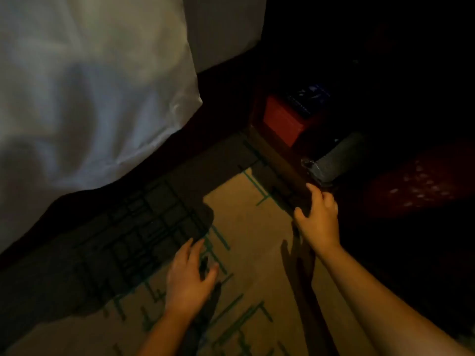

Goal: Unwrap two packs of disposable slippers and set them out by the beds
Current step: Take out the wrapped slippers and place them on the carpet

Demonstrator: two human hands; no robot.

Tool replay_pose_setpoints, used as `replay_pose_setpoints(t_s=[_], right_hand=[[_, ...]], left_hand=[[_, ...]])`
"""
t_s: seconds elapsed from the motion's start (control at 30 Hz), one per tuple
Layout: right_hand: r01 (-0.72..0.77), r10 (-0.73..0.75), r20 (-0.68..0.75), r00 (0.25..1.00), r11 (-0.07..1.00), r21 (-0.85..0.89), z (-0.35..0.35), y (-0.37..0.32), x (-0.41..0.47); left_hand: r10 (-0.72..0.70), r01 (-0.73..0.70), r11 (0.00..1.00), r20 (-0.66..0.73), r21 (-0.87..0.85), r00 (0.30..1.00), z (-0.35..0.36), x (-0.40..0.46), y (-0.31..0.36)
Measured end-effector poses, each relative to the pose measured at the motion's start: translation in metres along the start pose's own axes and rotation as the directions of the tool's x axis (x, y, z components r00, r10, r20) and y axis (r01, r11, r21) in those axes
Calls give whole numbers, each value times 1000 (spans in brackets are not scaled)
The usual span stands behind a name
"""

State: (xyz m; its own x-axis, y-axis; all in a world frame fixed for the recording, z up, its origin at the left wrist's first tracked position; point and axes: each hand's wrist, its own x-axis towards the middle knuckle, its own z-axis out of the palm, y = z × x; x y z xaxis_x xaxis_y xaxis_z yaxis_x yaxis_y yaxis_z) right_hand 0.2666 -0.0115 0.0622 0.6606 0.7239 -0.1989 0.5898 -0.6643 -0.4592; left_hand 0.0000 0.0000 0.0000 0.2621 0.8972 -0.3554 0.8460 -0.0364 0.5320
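Fingers [314, 194] of the right hand [320, 217] curl on a cabinet edge [282, 163] beside a wrapped grey slipper pack [339, 158]; left hand [189, 276] hangs slack, empty. The pack looks light, soft and slippery; best pinched at its twisted end.

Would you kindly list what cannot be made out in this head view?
- Slippers: none identifiable; the grey roll beside the red box is too dark and blurred to name.
- Right hand: rests on a dark wooden edge; a grip is unclear.
- Left hand: blurred above the carpet.
- Right side: lost in darkness.
- Bed sheet: cut off by the frame.
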Motion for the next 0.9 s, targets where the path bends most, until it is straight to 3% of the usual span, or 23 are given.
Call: replay_pose_setpoints(t_s=[0.17, 0.3, 0.4, 0.57, 0.7, 0.8, 0.9], right_hand=[[-27, 23, -50, 998, 997, -75, 44, 26, 47], [51, -92, -198, 976, 977, -206, 58, 42, 67], [-1, -48, -184, 982, 966, -259, 56, 43, 73], [-47, -7, -139, 990, 923, -382, 58, 45, 81], [25, -128, -181, 975, 874, -485, 50, 40, 87], [73, -188, -206, 960, 882, -466, 45, 39, 86], [134, -219, -141, 965, 881, -454, 48, 44, 80]], left_hand=[[73, -60, 974, -52, 216, 996, 51, 28, -34], [44, -33, 955, -32, 293, 999, 72, 35, -58], [60, -51, 932, -13, 358, 998, 76, 31, -68], [75, -71, 939, 1, 337, 997, 80, 33, -76], [51, -64, 932, 46, 357, 998, 79, 32, -76], [21, -58, 926, 103, 373, 994, 73, 31, -71], [-2, -44, 935, 130, 351, 992, 71, 32, -68]])
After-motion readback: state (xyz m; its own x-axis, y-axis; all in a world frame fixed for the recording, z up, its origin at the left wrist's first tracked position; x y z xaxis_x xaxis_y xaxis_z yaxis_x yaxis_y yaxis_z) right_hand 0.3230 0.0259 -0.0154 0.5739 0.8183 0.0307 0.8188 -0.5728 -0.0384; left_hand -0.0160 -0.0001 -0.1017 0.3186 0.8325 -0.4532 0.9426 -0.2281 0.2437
